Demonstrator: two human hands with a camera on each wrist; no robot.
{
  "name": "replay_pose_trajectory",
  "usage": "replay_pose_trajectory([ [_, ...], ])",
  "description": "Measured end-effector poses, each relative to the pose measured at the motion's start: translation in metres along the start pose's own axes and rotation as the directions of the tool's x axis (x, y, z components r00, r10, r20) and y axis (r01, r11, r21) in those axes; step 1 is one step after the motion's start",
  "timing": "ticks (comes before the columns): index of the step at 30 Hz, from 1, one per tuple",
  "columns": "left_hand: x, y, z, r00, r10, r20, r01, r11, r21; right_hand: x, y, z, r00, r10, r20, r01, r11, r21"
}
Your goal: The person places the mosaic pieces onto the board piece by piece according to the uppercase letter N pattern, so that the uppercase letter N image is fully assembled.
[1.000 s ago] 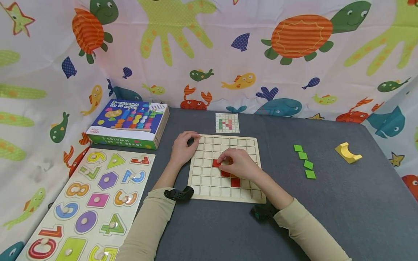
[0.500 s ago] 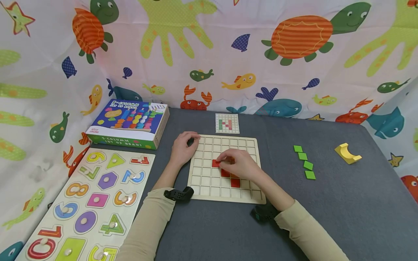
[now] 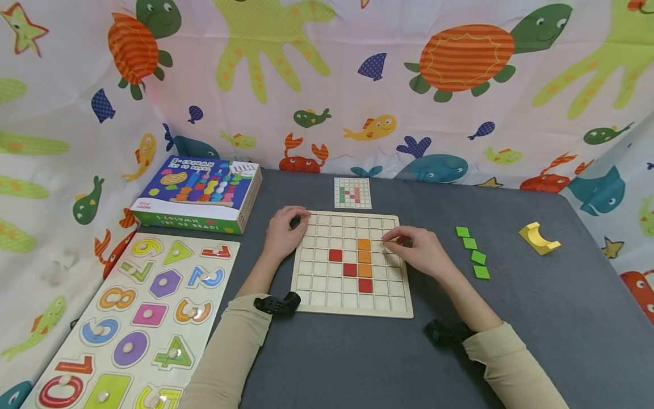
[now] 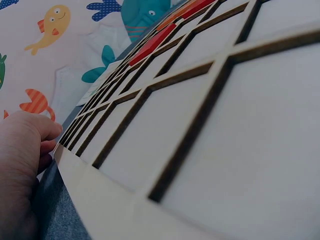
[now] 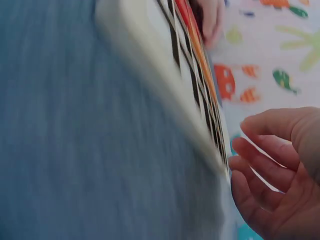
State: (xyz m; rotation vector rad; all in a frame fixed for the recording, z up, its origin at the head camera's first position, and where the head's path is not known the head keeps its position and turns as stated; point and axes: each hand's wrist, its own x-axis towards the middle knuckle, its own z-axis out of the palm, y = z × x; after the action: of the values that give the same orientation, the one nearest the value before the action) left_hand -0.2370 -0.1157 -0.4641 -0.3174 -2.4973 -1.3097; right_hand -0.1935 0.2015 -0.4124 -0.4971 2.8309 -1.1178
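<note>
A wooden grid board (image 3: 317, 298) lies flat in the middle of the table. My left hand (image 3: 282, 233) holds its far left corner; in the left wrist view fingertips meet the edge. Three red tiles (image 3: 349, 270) step diagonally across the cells, and three orange tiles (image 3: 364, 257) form a column beside them. Over the board's right part hovers my right hand (image 3: 421, 250), its fingers loosely bent. Nothing shows between those fingers in the right wrist view. Behind the board lies a small pattern card (image 3: 352, 193) printed with a grid of green and red squares.
Several green tiles (image 3: 469, 243) lie in a slanting line right of the board, with a yellow arched block (image 3: 539, 238) beyond them. At left are a bead set box (image 3: 196, 190) and a number-and-shape puzzle board (image 3: 168, 309). A patterned curtain (image 3: 327, 74) rises behind the table.
My right hand has lifted off the tiles and moved right, uncovering the orange column and the red tiles. My left hand keeps its place at the board's corner.
</note>
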Motion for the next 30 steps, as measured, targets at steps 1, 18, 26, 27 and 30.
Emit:
replay_pose_trajectory([
  [1,0.000,0.000,0.000,1.000,0.000,-0.001,0.000,1.000,0.003,-0.001,0.006,-0.005,1.000,0.007,-0.020,-0.008,1.000,-0.025],
  [18,-0.001,-0.001,-0.002,1.000,-0.017,0.005,0.017,1.000,0.012,-0.016,0.072,-0.083,0.976,0.202,-0.084,-0.217,0.944,-0.248],
  [26,-0.001,0.002,-0.001,1.000,-0.011,0.005,0.011,1.000,0.006,-0.015,0.071,-0.074,0.978,0.183,-0.094,-0.200,0.956,-0.215],
  [27,-0.001,0.002,-0.001,1.000,-0.009,0.005,0.009,1.000,0.006,-0.014,0.069,-0.073,0.981,0.172,-0.094,-0.189,0.959,-0.214],
  [30,-0.001,0.003,-0.001,1.000,-0.010,0.008,0.010,1.000,0.005,-0.013,0.066,-0.069,0.984,0.151,-0.093,-0.168,0.962,-0.217],
])
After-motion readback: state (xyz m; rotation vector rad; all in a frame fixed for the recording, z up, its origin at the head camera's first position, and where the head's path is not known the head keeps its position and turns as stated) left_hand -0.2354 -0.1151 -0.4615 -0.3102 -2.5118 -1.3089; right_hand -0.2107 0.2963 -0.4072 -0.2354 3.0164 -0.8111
